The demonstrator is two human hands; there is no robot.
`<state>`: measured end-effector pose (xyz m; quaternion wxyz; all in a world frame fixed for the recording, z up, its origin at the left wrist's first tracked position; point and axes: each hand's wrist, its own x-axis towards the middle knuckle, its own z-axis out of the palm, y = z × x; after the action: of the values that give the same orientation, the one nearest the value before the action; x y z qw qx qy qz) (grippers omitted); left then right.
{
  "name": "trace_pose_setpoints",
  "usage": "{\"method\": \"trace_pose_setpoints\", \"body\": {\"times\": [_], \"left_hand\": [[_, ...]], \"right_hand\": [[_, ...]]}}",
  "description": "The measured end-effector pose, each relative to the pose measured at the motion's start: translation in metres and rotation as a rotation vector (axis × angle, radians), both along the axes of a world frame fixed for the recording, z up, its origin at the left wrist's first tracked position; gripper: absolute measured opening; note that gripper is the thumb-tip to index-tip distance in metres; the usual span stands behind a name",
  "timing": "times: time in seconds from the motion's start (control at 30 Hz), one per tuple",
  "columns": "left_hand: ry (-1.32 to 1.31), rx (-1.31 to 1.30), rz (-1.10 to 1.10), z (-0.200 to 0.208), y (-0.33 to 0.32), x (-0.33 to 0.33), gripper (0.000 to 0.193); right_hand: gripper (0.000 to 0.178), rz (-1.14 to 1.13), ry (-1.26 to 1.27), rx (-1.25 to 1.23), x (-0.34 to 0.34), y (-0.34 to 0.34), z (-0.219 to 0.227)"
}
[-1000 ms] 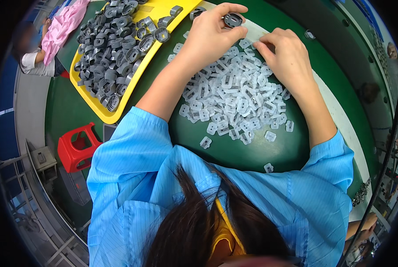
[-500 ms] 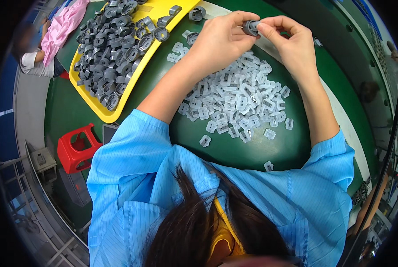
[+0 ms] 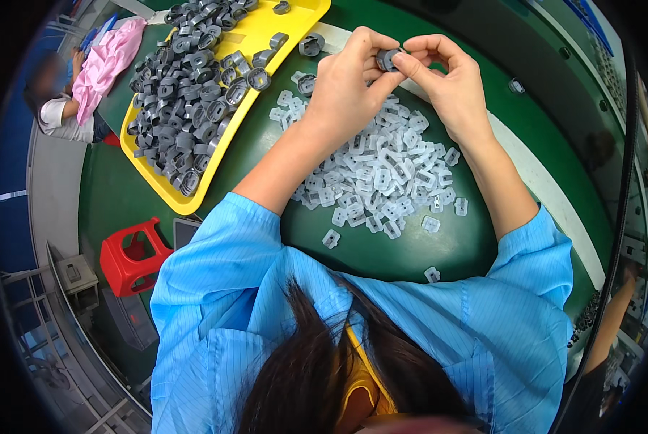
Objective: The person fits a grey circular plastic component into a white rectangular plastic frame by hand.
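Beyond the pile of clear plastic pieces, a round dark grey plastic part (image 3: 387, 60) is held up between my two hands. My left hand (image 3: 345, 87) is closed on its left side, gripping with fingers and thumb. My right hand (image 3: 450, 87) presses its thumb against the part's right side, with the fingers curled above. Below the hands spreads the heap of small translucent clips (image 3: 382, 173) on the green table. Two more grey round parts lie left of my left hand, one (image 3: 311, 45) near the tray and one (image 3: 306, 84) by the clips.
A yellow tray (image 3: 205, 189) heaped with grey round parts stands at the left. A red stool (image 3: 132, 259) is beyond the table's left edge. Another person sits at the upper left beside pink cloth (image 3: 107, 69). A small piece (image 3: 515, 86) lies far right on the green surface.
Both hands, with the grey part, have shifted slightly left and nearer. The right fingers are lifted a little more around the part. The whole view has shifted slightly.
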<state>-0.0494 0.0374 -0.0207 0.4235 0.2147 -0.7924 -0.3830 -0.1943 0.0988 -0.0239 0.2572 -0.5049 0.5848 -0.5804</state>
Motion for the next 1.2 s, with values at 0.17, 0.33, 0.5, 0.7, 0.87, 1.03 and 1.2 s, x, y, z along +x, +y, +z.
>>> {"method": "trace_pose_setpoints", "body": {"times": [0.17,0.33,0.5,0.7,0.87,1.03,1.2], "left_hand": [[0.038,-0.387,0.081,0.001,-0.006,0.001,0.030],[-0.085,-0.421,-0.013,0.005,-0.010,0.002,0.035],[-0.132,-0.480,-0.109,0.009,-0.019,0.009,0.034],[-0.159,-0.575,-0.006,0.008,-0.019,0.009,0.032],[-0.049,-0.431,-0.035,0.016,-0.012,0.002,0.033],[-0.364,-0.282,-0.169,0.014,-0.032,0.019,0.037],[-0.466,-0.444,-0.248,-0.007,-0.050,0.030,0.035]], "right_hand": [[0.025,0.301,-0.517,0.198,-0.015,0.004,0.013],[0.017,0.393,-0.455,0.264,-0.024,0.003,0.012],[0.016,0.492,-0.432,0.392,-0.034,0.005,0.023],[0.015,0.291,-0.129,0.248,-0.015,0.007,0.027],[0.024,0.379,-0.566,0.172,-0.017,0.003,0.020],[0.029,0.170,-0.473,0.259,-0.044,-0.009,0.001],[0.030,-0.107,0.189,0.228,-0.089,-0.020,-0.038]]}}
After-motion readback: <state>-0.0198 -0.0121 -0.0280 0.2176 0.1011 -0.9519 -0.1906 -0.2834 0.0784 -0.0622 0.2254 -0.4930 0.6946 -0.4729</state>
